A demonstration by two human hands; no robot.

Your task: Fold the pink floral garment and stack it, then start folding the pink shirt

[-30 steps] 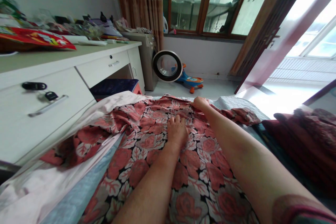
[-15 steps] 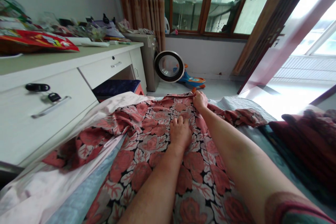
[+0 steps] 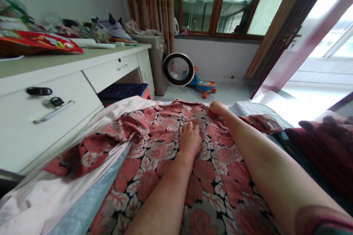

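Note:
A floral garment [image 3: 160, 150] in red, grey and black lies spread out in front of me, one sleeve stretched to the left and the other to the right. My left hand [image 3: 191, 137] rests on its upper middle, palm down, fingers slightly bent and apart, holding nothing. At the garment's far edge, right of the neckline, my right hand [image 3: 218, 110] is closed with its fingers pinching the cloth. My right forearm covers part of the right sleeve. Beneath the garment show a pale pink cloth [image 3: 33, 202] and a light blue cover [image 3: 85, 198].
Dark red folded fabric [image 3: 325, 147] is piled at the right. Along the left runs a white desk [image 3: 68, 80] with a red snack bag [image 3: 46, 42] and clutter on top. A washing machine [image 3: 157, 64] with its round door open and a blue ride-on toy [image 3: 202, 83] stand beyond.
My right hand has shifted a little to the right along the far edge, and the cloth under it lies more spread. My left hand has stayed in place.

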